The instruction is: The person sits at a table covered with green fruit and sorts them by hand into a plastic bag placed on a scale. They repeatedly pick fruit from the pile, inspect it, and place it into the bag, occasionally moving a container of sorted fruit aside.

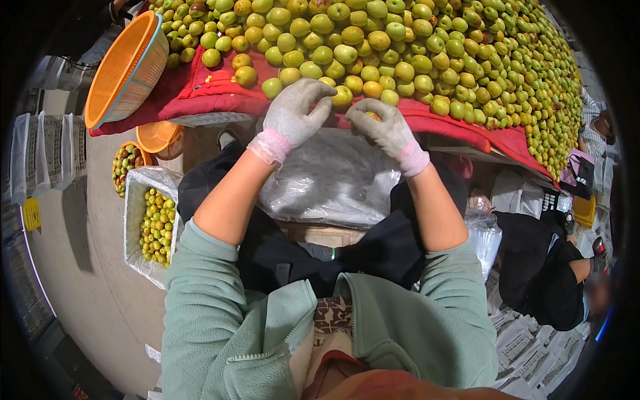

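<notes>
A big heap of yellow-green jujubes [345, 35], some with brown patches, covers the red cloth [215, 107] of the sorting table before me. My left hand [300, 107], in a pale knit glove, hovers at the table's front edge. Its thumb and fingers are apart, beside a yellowish jujube [342, 95] at the heap's edge. To its right, my right hand [384, 125], gloved alike, curls around a jujube [373, 116] with a reddish patch; the fingers hide most of it. Clear plastic film [330, 175] covers a container below both hands, between my knees.
An orange mesh basket [122, 70] leans at the table's left end. On the floor at left stand a plastic-lined crate of jujubes [159, 227], an orange basket of browner fruit [129, 161] and another orange basket [159, 136]. A person in black [535, 270] sits at right.
</notes>
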The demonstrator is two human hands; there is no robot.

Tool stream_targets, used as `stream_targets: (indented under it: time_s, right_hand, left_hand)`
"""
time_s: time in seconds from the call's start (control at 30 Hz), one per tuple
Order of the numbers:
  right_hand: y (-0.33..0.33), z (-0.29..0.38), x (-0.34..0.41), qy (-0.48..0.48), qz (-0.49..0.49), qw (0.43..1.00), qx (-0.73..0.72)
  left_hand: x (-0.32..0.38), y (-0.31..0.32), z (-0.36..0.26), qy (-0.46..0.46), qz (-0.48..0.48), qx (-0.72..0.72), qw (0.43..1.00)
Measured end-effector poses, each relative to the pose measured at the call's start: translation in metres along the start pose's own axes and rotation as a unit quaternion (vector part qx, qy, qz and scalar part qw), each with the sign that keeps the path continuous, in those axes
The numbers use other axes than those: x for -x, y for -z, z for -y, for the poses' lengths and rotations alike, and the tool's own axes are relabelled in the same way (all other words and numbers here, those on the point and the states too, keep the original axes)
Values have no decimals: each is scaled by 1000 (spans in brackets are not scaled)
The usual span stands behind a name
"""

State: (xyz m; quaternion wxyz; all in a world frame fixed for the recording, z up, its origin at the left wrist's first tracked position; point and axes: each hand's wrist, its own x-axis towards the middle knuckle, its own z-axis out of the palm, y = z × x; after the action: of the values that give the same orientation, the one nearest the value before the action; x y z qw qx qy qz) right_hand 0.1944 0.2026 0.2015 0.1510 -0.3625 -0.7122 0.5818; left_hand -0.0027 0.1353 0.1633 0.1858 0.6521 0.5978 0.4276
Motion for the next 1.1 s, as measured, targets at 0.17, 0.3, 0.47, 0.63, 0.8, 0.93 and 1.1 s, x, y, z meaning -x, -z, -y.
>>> stream_targets:
  time_s: [0.17, 0.3, 0.47, 0.63, 0.8, 0.93, 1.1]
  right_hand:
    - [4, -12, -4, -28, -9, 999, 32]
    - [5, -24, -7, -14, 30, 997, 70]
    - [-23, -33, -5, 111, 100, 958, 244]
    - [1, -25, -10, 19, -49, 997, 54]
    - [27, -22, -32, 11, -234, 831, 505]
    - [16, -22, -46, -26, -139, 745, 652]
    - [17, -21, -54, 38, -137, 735, 663]
  left_hand:
    - [1, 1, 0, 15, -2, 8, 1000]
    - [2, 1, 1, 27, 2, 19, 999]
    - [2, 2, 0, 20, 0, 7, 1000]
    - [2, 5, 0, 12, -7, 11, 1000]
    - [3, 4, 0, 7, 0, 8, 1000]
    - [2, 1, 0, 7, -1, 10, 1000]
    - [3, 2, 0, 21, 6, 9, 1000]
